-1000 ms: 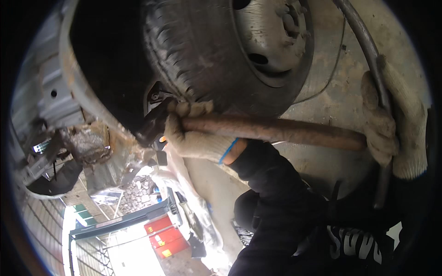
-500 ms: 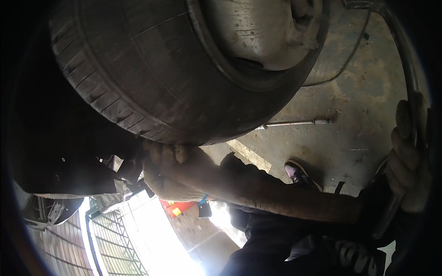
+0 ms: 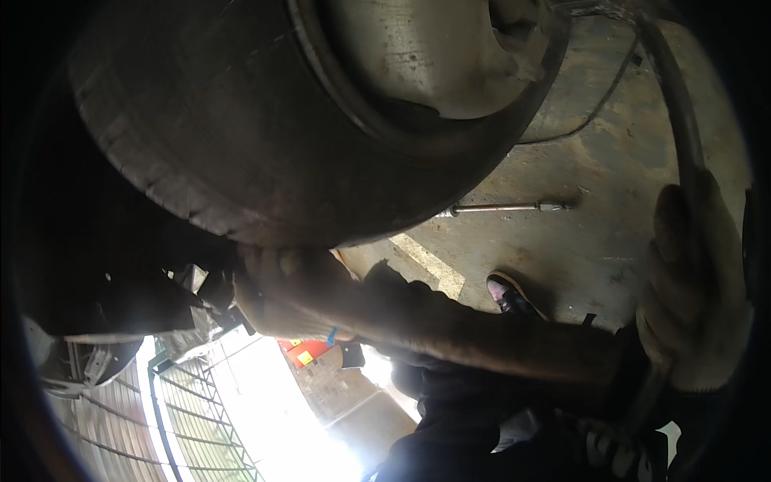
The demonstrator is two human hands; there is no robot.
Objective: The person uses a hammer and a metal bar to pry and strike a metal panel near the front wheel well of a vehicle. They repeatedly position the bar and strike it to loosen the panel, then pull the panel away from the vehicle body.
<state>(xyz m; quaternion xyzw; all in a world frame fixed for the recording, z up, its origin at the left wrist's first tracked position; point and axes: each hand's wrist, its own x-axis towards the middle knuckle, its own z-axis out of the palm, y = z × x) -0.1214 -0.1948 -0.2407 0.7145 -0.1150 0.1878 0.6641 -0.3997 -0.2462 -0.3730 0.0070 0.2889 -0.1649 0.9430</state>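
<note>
A large dark tire on a pale metal wheel rim fills the upper left. My left forearm crosses the middle from the right, and my left hand meets the tire's lower tread. Its fingers look curled against the rubber, though deep shadow covers part of them. At the right edge my gloved right hand is closed around a long, bent dark bar. This bar runs up from the hand and bends toward the wheel at the top; how its far end meets the wheel cannot be seen.
A thin metal rod lies on the stained concrete floor, with a dark cable beyond. My shoe stands below the rod. Dark vehicle parts are at left, and a red object shows beneath my left arm.
The bar and my right hand have shifted left. The tread now looks smeared, and the whole view has slid slightly. My left hand stays at the tire's lower side.
</note>
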